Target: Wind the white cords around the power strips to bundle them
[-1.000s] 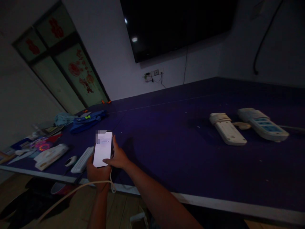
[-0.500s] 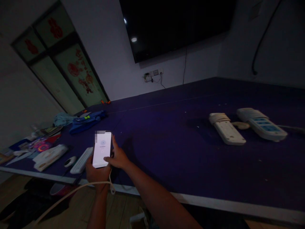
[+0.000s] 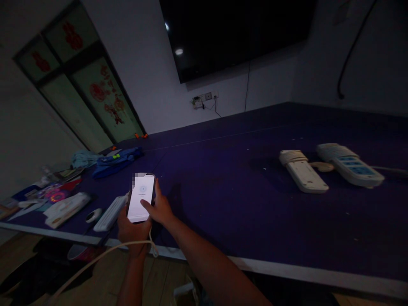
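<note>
- Currently, a phone (image 3: 137, 196) is held over the near edge of the tabletop (image 3: 223, 178), left of centre, its long axis aimed toward the far side and tipped slightly right.
- Its lower left is wrapped in the grip of the left hand (image 3: 134, 231); its right edge is clasped by the right hand (image 3: 162, 208), whose thumb is set over the lit screen. Neither hand can be called nearer.
- Smooth, glowing glass is framed by a dark rim.
- At right, two blocky, plastic-looking power strips (image 3: 307, 178) are wound with cord; crumpled blue cloth (image 3: 110, 165) is seen far left.
</note>
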Demonstrator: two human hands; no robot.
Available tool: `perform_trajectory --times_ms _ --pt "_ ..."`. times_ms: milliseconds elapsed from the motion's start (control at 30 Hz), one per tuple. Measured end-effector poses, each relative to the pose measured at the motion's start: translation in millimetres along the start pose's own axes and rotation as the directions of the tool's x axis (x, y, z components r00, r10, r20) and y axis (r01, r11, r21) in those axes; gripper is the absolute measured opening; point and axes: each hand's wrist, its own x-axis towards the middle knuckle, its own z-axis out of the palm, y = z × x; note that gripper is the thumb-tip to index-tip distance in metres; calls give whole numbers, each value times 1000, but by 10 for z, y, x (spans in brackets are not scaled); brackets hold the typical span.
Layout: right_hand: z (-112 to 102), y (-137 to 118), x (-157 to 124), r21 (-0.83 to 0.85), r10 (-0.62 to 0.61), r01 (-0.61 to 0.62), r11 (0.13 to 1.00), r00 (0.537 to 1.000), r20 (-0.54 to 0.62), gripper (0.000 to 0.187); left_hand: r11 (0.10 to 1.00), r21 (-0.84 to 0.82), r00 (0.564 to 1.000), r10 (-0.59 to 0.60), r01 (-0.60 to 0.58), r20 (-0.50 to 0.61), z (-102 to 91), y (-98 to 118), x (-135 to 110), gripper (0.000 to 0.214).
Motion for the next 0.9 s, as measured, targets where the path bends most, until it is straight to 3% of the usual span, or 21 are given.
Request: perform_trajectory --times_ms 100,567,900 --pt "3 0 5 13 -12 12 1000 1000 0 96 996 83 999 27 -25 -26 5 -9 3 82" --pt "-50 -41 -18 -68 -70 84 994 980 186 113 996 63 998 -60 61 -18 -68 65 27 72" --pt "-2 38 1 -21 -98 103 994 981 168 107 997 57 998 -56 58 -28 -35 -12 41 69"
